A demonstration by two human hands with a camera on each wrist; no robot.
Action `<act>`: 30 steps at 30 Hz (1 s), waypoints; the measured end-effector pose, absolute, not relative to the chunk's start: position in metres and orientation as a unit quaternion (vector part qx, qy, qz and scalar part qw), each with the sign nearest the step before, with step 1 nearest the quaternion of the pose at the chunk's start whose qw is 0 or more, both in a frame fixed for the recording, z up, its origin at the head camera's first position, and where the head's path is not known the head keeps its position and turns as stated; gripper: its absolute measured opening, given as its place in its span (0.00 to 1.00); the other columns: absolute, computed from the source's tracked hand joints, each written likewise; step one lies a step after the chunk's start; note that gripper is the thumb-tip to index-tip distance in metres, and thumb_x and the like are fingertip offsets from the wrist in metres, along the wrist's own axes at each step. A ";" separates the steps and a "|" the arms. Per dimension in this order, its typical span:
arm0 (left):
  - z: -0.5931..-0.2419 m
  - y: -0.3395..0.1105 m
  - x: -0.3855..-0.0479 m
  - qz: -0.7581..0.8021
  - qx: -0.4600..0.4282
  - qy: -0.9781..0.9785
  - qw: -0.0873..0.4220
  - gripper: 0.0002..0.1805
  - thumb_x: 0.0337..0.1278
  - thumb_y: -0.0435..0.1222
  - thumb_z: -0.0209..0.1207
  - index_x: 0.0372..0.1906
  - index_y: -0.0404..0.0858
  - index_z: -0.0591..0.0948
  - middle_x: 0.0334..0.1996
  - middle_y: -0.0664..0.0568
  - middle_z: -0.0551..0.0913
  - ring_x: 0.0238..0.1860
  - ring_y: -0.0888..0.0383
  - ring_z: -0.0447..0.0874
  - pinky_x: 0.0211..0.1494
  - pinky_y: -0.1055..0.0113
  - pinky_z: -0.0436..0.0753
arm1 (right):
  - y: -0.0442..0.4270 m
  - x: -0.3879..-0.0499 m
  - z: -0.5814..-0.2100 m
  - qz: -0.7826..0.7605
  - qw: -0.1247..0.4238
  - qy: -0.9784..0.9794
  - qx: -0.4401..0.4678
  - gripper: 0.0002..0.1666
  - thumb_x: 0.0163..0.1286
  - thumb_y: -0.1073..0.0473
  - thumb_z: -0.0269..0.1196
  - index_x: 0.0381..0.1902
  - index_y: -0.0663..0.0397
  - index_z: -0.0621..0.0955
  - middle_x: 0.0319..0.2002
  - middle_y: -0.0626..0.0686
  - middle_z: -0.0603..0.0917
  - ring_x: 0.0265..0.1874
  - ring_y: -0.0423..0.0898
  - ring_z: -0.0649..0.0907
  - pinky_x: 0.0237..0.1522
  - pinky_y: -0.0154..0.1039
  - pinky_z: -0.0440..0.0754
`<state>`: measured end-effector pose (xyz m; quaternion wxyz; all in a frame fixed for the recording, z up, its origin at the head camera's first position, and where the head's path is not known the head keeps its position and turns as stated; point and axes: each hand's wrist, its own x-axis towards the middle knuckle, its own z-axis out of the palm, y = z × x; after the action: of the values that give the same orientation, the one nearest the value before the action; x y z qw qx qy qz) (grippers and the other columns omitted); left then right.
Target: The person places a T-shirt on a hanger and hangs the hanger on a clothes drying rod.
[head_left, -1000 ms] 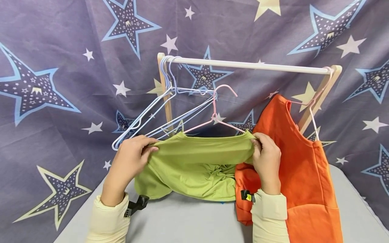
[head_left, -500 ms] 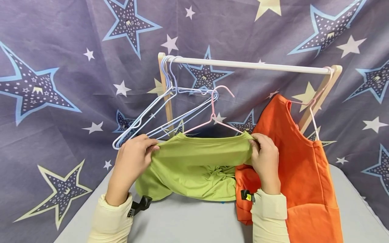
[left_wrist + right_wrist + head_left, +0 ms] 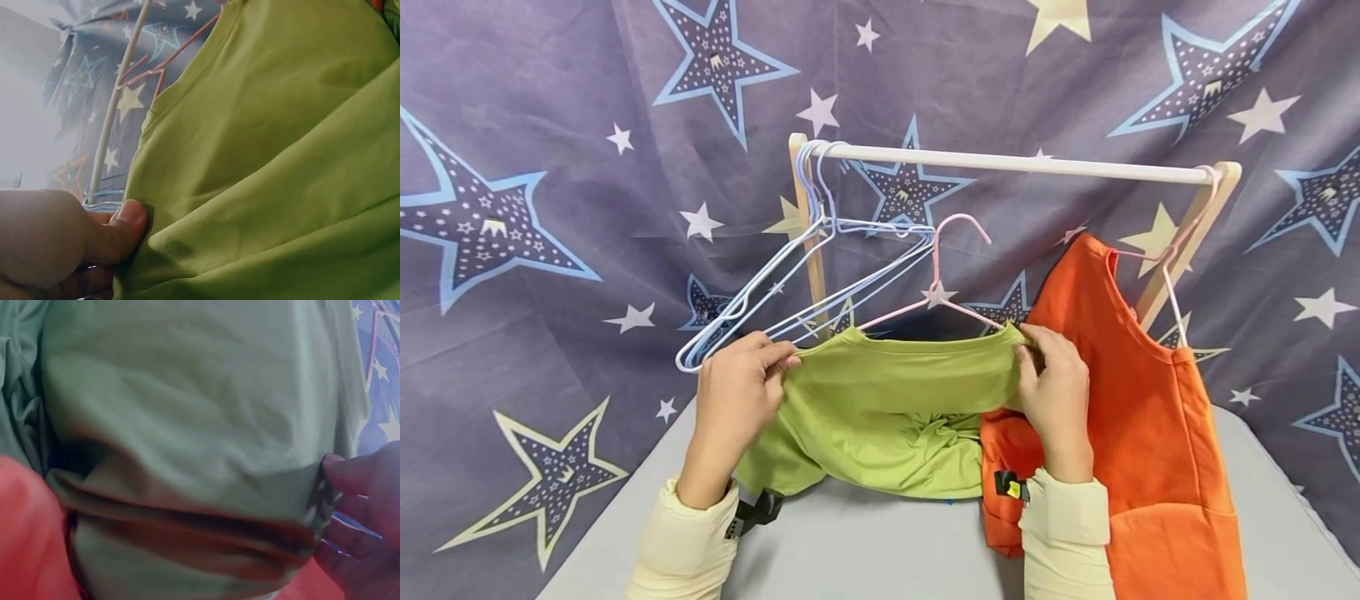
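Note:
A green garment (image 3: 887,375) is stretched between both hands, its lower part bunched near the table. At its left shoulder, my left hand (image 3: 741,387) pinches the cloth between thumb and fingers; the left wrist view shows the thumb (image 3: 131,215) pressed on the fabric. My right hand (image 3: 1056,383) pinches the opposite shoulder, also seen in the right wrist view with its thumb (image 3: 350,472) on the cloth. A pink hanger (image 3: 937,258) rises out of the neckline, hook upward and apart from the rail. Its lower part is hidden inside the garment.
Behind stands a wooden rack with a white rail (image 3: 1015,162). Several blue and white hangers (image 3: 760,275) hang at its left end. An orange garment (image 3: 1157,417) hangs at the right on another pink hanger (image 3: 1176,246). Below is a grey tabletop (image 3: 865,550).
My left hand has shifted slightly right with the green cloth. The pink hanger's hook tilted a little left, then swung right and slightly lower. My right hand has barely moved.

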<state>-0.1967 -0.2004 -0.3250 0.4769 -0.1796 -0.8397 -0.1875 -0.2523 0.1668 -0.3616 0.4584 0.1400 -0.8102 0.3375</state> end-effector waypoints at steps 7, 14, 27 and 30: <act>-0.329 -0.195 -0.201 -0.185 -0.181 -0.839 0.479 0.04 0.52 0.32 0.74 0.27 0.42 0.90 0.21 0.55 0.79 0.17 0.55 0.73 0.23 0.56 0.74 | 0.159 -0.245 -0.357 0.338 0.442 -0.819 0.142 0.21 0.65 0.71 0.68 0.57 0.62 0.83 0.53 0.63 0.85 0.54 0.63 0.81 0.61 0.57 0.74; -0.332 -0.194 -0.203 -0.182 -0.180 -0.838 0.482 0.03 0.52 0.32 0.74 0.28 0.42 0.90 0.21 0.55 0.80 0.18 0.54 0.74 0.22 0.55 0.75 | 0.142 -0.245 -0.350 0.355 0.506 -0.770 0.160 0.17 0.66 0.72 0.66 0.52 0.65 0.85 0.48 0.63 0.86 0.48 0.64 0.81 0.55 0.55 0.75; -0.334 -0.194 -0.208 -0.179 -0.174 -0.839 0.484 0.03 0.53 0.32 0.74 0.28 0.41 0.90 0.21 0.54 0.80 0.17 0.53 0.75 0.22 0.54 0.74 | 0.077 -0.251 -0.340 0.470 0.486 -0.703 0.221 0.07 0.69 0.67 0.68 0.42 0.64 0.88 0.35 0.57 0.88 0.30 0.49 0.85 0.36 0.34 0.82; -0.334 -0.194 -0.208 -0.179 -0.171 -0.838 0.487 0.03 0.52 0.33 0.74 0.28 0.41 0.91 0.21 0.54 0.80 0.17 0.52 0.75 0.22 0.54 0.74 | 0.067 -0.252 -0.339 0.503 0.454 -0.708 0.200 0.08 0.69 0.65 0.68 0.43 0.64 0.89 0.34 0.56 0.89 0.29 0.48 0.86 0.35 0.29 0.81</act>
<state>-0.2078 -0.1939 -0.3337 0.4865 -0.1711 -0.8378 -0.1791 -0.2523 0.0668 -0.3393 0.4544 0.1997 -0.7079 0.5026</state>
